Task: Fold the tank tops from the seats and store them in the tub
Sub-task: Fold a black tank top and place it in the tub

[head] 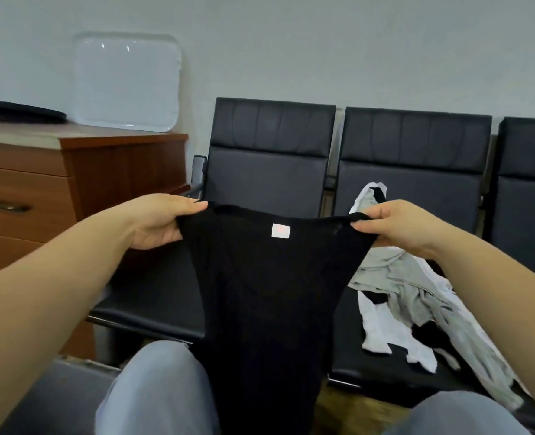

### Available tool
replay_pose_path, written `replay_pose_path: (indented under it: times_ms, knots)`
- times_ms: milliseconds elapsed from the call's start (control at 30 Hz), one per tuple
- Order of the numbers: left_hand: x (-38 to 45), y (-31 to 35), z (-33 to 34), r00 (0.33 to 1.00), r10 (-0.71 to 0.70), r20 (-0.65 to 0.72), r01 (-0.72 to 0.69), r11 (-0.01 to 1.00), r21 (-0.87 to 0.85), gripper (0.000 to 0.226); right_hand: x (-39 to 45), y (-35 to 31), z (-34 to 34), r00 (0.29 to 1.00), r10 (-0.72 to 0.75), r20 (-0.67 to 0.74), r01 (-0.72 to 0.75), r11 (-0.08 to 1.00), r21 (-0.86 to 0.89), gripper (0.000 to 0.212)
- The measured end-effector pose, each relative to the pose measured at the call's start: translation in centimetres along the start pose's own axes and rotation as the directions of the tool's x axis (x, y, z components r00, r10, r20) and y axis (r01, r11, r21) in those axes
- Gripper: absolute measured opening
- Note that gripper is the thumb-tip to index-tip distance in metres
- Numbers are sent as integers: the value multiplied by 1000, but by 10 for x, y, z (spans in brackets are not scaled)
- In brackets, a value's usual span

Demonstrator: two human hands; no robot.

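Between the hands hangs a black tank top [269,293] with a small white label [280,230] near its upper edge. Beyond the hands the seats [410,171] are black. By the right hand [395,226] lies a heap of grey, white and black tops [417,296]. Past the left hand [162,219] stands a reddish-brown cabinet [71,189], with a white tray [125,83] above it. Below the hands, the trousers [156,390] are pale blue-grey.

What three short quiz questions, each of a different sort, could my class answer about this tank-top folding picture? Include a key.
1. True or false: the black tank top lies flat on a seat.
2. Which hands hold it? A) left hand only B) right hand only C) both
3. Fill in: the pile of grey and white tops lies on the ____ seat.

Key: 1 false, it hangs between the hands; 2 C, each pinches an upper corner; 3 middle.
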State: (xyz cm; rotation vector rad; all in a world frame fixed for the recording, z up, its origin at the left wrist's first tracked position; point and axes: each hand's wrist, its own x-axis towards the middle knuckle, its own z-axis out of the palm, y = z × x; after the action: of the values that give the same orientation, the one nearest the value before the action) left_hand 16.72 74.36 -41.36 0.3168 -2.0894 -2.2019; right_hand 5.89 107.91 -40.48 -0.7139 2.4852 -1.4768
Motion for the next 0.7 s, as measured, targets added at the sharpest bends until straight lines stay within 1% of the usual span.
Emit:
replay_pose_path:
  times_ms: [67, 100, 133, 167, 200, 267, 300, 333, 367, 400, 433, 467, 500, 533, 567, 600, 633, 667, 700]
  knots:
    - [4, -7, -16, 1000, -29, 5, 29, 999, 19, 21, 12, 5, -2, 1000, 17, 5, -16, 983, -182, 17]
    - [7, -10, -21, 999, -36, 2, 36, 997, 68, 24, 19, 8, -4, 1000, 28, -4, -27, 957, -290, 16]
    - [10, -13, -24, 999, -39, -6, 39, 986, 160, 24, 26, 10, -4, 999, 35, -12, -37, 916, -400, 16]
    - [14, -17, -27, 999, -25, -37, 35, 953, 300, 21, 33, 13, -3, 999, 48, -22, -53, 868, -494, 20]
    - [18, -19, -27, 997, 4, -83, 34, 890, 455, 17, 40, 16, -2, 997, 63, -32, -70, 827, -558, 27]
    - [27, -23, -26, 987, 70, -146, 53, 715, 697, 10, 53, 21, 1, 996, 66, -67, -94, 758, -645, 36]
    - [32, -26, -26, 982, 100, -159, 63, 621, 781, 15, 59, 23, 2, 995, 50, -84, -93, 733, -673, 36]
    - [40, -30, -26, 975, 135, -175, 73, 548, 833, 20, 65, 26, 5, 995, 30, -95, -87, 728, -680, 34]
    - [47, -37, -25, 962, 178, -205, 86, 517, 852, 25, 69, 29, 10, 994, 7, -113, -81, 742, -666, 30]
    - [56, -45, -22, 941, 221, -256, 93, 558, 825, 27, 74, 33, 16, 989, -15, -148, -81, 781, -620, 25]
    - [65, -55, -20, 919, 215, -329, 95, 692, 716, 25, 78, 37, 22, 981, -30, -194, -79, 846, -528, 20]
    - [73, -66, -16, 904, 149, -402, 90, 851, 517, 20, 83, 41, 31, 971, -21, -239, -75, 921, -382, 15]
    - [80, -76, -12, 901, 47, -430, 79, 960, 270, 14, 87, 47, 42, 961, 4, -277, -66, 974, -215, 14]
    - [87, -86, -6, 907, -41, -420, 58, 998, 28, 10, 93, 54, 53, 950, 25, -311, -51, 996, -76, 14]
    - [96, -98, -4, 913, -88, -398, 35, 990, -139, 14, 100, 64, 64, 939, 30, -344, -37, 999, -13, 14]
    - [105, -111, -3, 918, -98, -384, 17, 978, -208, 21, 107, 78, 75, 927, 11, -375, -29, 999, -42, 14]
    - [114, -125, -3, 914, -82, -397, 17, 986, -166, 27, 114, 91, 86, 922, -19, -386, -26, 993, -112, 17]
    - [123, -139, -3, 908, -46, -416, 33, 999, -39, 33, 120, 104, 98, 926, -39, -375, -35, 982, -188, 26]
    - [131, -153, -4, 913, 2, -408, 58, 989, 134, 38, 123, 116, 110, 942, -46, -332, -44, 965, -257, 36]
